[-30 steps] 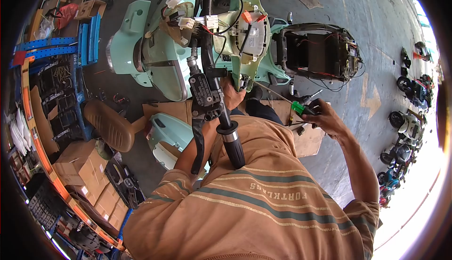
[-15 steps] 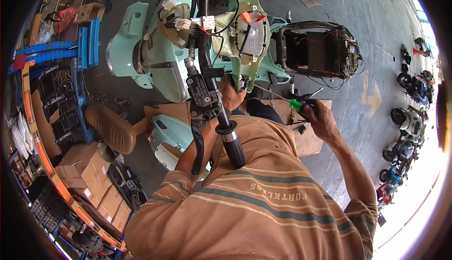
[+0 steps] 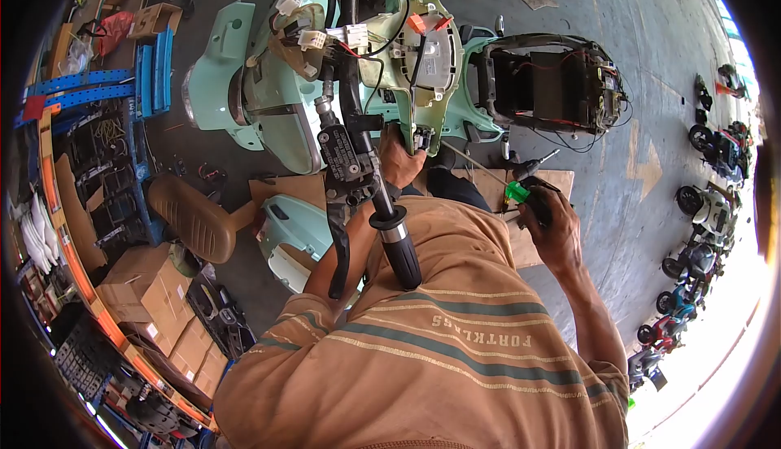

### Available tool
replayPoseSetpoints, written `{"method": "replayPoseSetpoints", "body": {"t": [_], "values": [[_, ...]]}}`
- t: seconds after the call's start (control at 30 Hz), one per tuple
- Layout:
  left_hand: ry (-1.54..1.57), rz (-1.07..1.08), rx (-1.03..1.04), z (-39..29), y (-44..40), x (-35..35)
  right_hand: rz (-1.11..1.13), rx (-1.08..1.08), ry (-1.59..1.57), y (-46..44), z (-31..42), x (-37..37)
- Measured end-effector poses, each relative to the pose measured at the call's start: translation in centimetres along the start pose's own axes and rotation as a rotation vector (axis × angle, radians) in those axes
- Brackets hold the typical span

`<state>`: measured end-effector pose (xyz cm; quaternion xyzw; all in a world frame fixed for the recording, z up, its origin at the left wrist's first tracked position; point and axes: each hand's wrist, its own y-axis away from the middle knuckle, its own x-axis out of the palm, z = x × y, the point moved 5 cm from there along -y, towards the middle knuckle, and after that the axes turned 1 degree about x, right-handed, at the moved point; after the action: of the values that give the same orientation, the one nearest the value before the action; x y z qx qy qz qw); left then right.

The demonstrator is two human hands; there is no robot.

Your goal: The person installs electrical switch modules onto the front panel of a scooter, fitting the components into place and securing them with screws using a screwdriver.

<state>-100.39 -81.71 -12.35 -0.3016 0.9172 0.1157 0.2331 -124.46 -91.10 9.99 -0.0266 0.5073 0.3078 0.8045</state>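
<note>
My right hand (image 3: 556,225) is closed round the black and green handle of a screwdriver (image 3: 514,192). Its long shaft points up and left, with the tip at the lower end of the green handlebar cover (image 3: 429,111). My left hand (image 3: 399,160) grips that same end of the cover, its fingers partly hidden behind it. A round gauge back (image 3: 431,58) with orange connectors sits in the cover. Beside it runs the black handlebar, with a brake reservoir (image 3: 346,152) and a black rubber grip (image 3: 401,258) close to my shirt.
Mint scooter bodywork (image 3: 285,115) stands at the left, and an open black seat frame (image 3: 545,83) at the right. A brown seat (image 3: 191,220), cardboard boxes (image 3: 145,286) and shelving lie further left. Parked scooters (image 3: 712,205) line the far right.
My right hand has lowered slightly and turned round the screwdriver handle. The handlebar and its cover have shifted a little to the left. My left hand keeps its hold.
</note>
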Motion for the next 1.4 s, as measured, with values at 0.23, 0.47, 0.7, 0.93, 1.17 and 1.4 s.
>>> {"method": "replayPoseSetpoints", "body": {"t": [0.23, 0.47, 0.7, 0.93, 1.17, 1.4], "values": [[0.02, -0.02, 0.038, 0.0, 0.2, 0.2, -0.052, -0.034, -0.019, 0.0, -0.1, 0.4], [-0.006, -0.023, 0.05, 0.0, 0.6, 0.3, -0.037, -0.025, -0.013, 0.1, -0.1, 0.5], [0.01, -0.018, 0.024, -0.3, 0.8, 0.2, -0.026, -0.027, 0.003, 0.5, 0.2, 0.5], [0.035, 0.007, 0.04, -0.4, 0.9, -0.2, -0.013, -0.054, 0.131, 1.0, 0.1, 0.8], [0.1, 0.033, 0.068, 0.6, 1.5, -0.8, 0.367, 0.59, -0.452, -0.3, -2.9, 1.5], [0.052, 0.02, 0.088, 0.3, 1.0, -1.6, 0.32, 0.474, -0.401, 0.0, -1.7, 1.3]]}}
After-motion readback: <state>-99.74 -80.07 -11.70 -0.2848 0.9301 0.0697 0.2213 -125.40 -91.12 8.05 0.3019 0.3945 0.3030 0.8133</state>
